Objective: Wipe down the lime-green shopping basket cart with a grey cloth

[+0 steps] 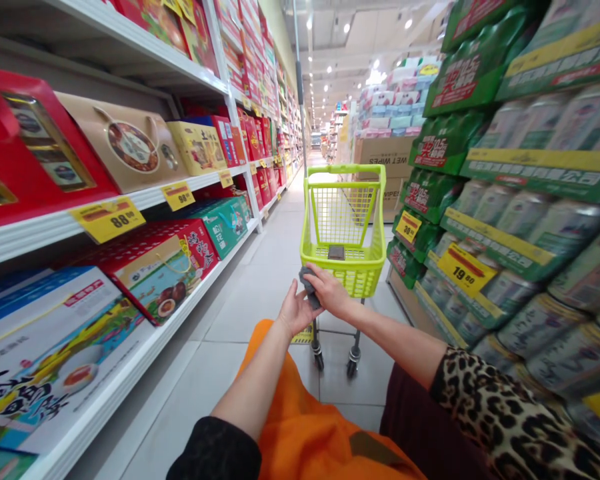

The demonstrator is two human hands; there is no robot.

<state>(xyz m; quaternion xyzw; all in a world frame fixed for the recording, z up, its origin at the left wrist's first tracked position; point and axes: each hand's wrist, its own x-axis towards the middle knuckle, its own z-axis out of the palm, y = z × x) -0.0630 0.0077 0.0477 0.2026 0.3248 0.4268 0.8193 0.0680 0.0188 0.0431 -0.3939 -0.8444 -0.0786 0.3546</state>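
In the head view my right hand (pixel 331 291) has its fingers closed on a dark grey crumpled cloth (pixel 308 283). My left hand (pixel 296 312) lies just left of it, palm turned up and thumb apart from the fingers. The cloth is against or very close to the left palm; the right hand partly hides where they meet. Just beyond both hands stands a lime-green shopping cart (pixel 307 241) on dark wheels. A small dark flat object (pixel 337 253) lies in its basket.
White shelves (pixel 220 257) with gift boxes (pixel 130 143) and yellow price tags line the left side. Stacked green-wrapped can packs (pixel 445 143) rise close on the right. Cardboard cartons (pixel 385 152) stand behind the cart. A grey tiled aisle (pixel 273 267) runs ahead.
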